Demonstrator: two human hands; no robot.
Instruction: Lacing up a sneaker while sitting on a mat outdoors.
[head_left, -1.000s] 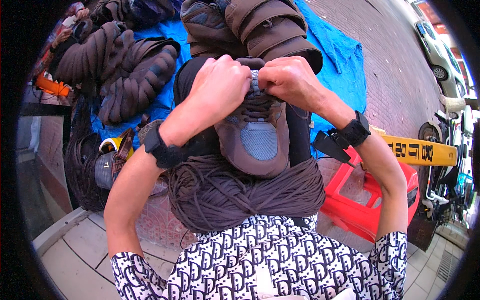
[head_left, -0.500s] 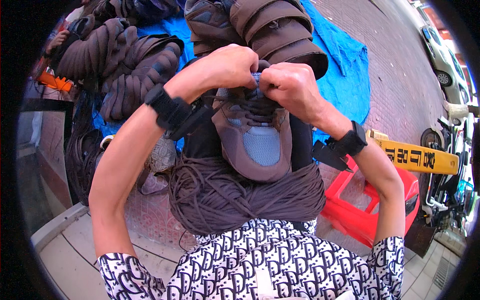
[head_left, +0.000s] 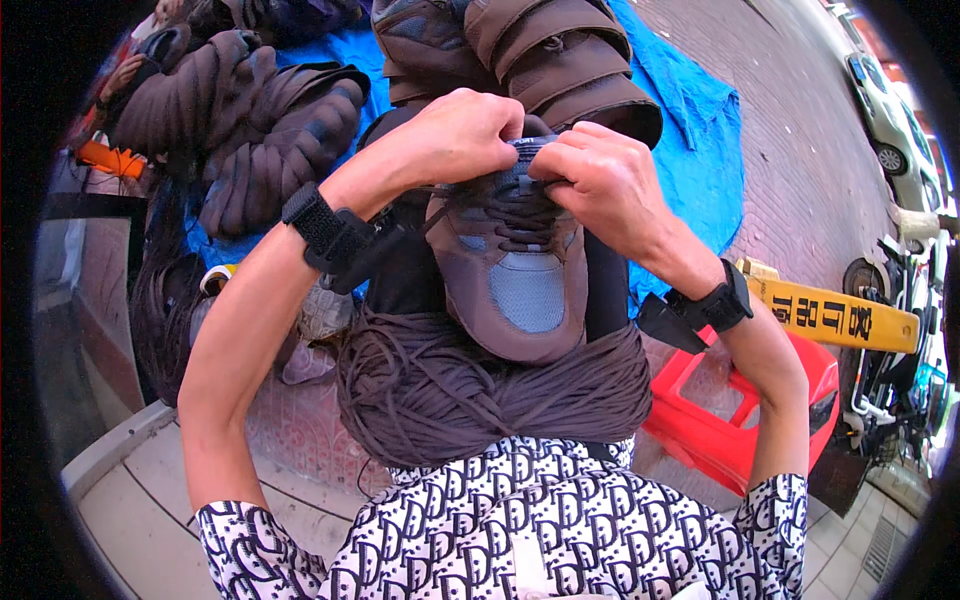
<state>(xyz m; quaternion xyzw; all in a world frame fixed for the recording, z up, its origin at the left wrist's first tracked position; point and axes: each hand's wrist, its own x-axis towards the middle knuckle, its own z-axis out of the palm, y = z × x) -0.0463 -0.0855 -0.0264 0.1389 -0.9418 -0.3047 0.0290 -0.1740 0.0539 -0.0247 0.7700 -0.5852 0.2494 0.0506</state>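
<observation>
Now we've a brown, blue-mesh-toed shoe!
Left hand, right hand pinch at its grey-blue fabric tongue, seemingly steadying it.

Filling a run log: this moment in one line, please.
left hand: closed at tongue | right hand: closed at tongue | shoe: toe by lace bundle

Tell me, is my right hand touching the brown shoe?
Touching. The head view shows the right hand with fingertips on the tongue of the brown shoe.
</observation>
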